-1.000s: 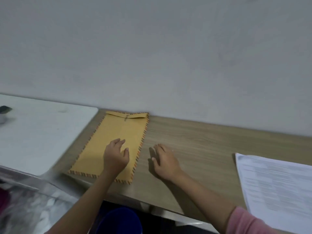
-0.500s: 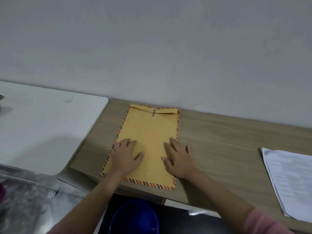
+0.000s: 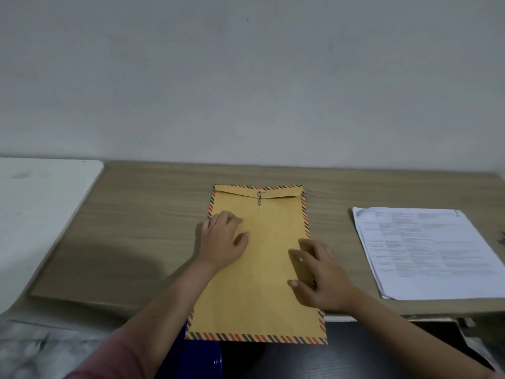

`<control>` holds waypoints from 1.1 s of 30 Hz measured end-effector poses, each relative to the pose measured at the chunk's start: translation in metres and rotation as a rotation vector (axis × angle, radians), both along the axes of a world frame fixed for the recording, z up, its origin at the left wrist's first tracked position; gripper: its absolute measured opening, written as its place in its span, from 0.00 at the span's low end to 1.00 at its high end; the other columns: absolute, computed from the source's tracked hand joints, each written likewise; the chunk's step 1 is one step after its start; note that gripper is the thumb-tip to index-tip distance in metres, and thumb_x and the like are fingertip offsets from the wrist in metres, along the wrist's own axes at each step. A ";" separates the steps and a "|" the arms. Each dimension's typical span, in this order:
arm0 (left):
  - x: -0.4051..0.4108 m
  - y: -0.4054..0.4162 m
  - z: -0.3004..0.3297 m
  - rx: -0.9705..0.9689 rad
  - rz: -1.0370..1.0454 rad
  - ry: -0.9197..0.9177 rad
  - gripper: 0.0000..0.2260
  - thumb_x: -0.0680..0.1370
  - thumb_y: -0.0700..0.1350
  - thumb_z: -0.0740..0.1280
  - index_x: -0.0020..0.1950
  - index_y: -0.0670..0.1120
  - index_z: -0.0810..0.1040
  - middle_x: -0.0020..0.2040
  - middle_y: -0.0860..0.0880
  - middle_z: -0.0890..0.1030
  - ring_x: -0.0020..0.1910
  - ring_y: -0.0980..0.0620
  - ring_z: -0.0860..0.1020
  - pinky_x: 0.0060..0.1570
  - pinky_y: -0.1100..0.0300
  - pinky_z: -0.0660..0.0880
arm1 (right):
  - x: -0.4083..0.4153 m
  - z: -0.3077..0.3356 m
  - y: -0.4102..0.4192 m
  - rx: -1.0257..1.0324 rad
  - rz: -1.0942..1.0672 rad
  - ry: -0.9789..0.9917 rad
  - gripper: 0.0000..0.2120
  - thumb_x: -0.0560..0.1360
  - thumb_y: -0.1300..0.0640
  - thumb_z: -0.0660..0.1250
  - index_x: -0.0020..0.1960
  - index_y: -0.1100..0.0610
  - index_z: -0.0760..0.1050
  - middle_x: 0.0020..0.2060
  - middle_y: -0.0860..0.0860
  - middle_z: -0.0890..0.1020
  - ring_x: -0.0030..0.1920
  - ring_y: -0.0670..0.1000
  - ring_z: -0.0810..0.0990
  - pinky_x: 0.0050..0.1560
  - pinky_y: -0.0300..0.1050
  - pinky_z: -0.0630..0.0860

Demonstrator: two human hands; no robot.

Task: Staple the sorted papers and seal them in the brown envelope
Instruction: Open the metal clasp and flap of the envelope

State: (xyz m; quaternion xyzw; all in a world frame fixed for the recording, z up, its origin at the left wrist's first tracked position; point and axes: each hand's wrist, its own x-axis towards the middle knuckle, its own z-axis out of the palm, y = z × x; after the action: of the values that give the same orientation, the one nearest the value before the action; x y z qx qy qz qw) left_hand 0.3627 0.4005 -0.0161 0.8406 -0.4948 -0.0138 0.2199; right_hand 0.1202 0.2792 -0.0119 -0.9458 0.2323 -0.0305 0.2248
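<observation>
The brown envelope [image 3: 269, 272], edged with orange and dark stripes, lies lengthwise on the wooden table [image 3: 136, 231]. Its flap is folded down at the far end under a metal clasp [image 3: 259, 198], and its near end overhangs the table's front edge. My left hand [image 3: 222, 242] grips its left edge, fingers curled and thumb on top. My right hand [image 3: 319, 277] holds the right edge lower down, fingers spread over the border. A stack of printed white papers [image 3: 431, 250] rests to the right, apart from the envelope. No stapler is in view.
A white table [image 3: 41, 212] adjoins the wooden one on the left. A plain grey wall [image 3: 246, 91] rises right behind both. Below the front edge a blue object [image 3: 203, 356] shows beside a dark surface [image 3: 341, 356].
The envelope has slid toward me and past the table's front edge. Both hands shifted from lying flat on it to its side edges. The view turned right, so more of the papers shows.
</observation>
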 end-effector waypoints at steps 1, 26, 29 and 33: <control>-0.001 -0.012 0.001 0.036 -0.015 -0.006 0.26 0.74 0.62 0.56 0.66 0.50 0.73 0.63 0.50 0.74 0.63 0.49 0.71 0.61 0.52 0.62 | 0.000 0.003 -0.005 0.023 -0.003 -0.024 0.31 0.71 0.34 0.58 0.68 0.50 0.66 0.69 0.52 0.64 0.68 0.51 0.61 0.66 0.54 0.65; 0.006 -0.067 -0.023 0.223 -0.011 -0.013 0.33 0.76 0.66 0.49 0.77 0.51 0.53 0.78 0.54 0.51 0.77 0.52 0.48 0.72 0.40 0.46 | 0.173 0.002 -0.114 0.063 -0.118 -0.131 0.06 0.73 0.57 0.66 0.47 0.57 0.81 0.46 0.53 0.80 0.48 0.57 0.78 0.44 0.45 0.69; 0.007 -0.066 -0.023 0.226 -0.021 -0.011 0.33 0.76 0.66 0.50 0.77 0.52 0.52 0.78 0.55 0.50 0.77 0.53 0.48 0.72 0.40 0.45 | 0.175 0.001 -0.114 0.063 -0.106 -0.117 0.07 0.75 0.60 0.62 0.48 0.59 0.78 0.48 0.55 0.79 0.50 0.59 0.77 0.45 0.46 0.69; 0.008 -0.065 -0.023 0.229 -0.038 -0.002 0.34 0.75 0.67 0.48 0.77 0.52 0.52 0.78 0.56 0.50 0.77 0.53 0.47 0.73 0.41 0.45 | 0.178 0.003 -0.114 0.035 -0.092 -0.066 0.06 0.75 0.60 0.60 0.47 0.60 0.75 0.49 0.57 0.77 0.49 0.59 0.76 0.43 0.44 0.65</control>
State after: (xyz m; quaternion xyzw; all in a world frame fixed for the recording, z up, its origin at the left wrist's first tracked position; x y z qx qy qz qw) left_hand 0.3707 0.3356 -0.0386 0.8506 -0.5061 -0.0739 0.1216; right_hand 0.2982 0.1652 -0.0089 -0.9286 0.2684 -0.0678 0.2472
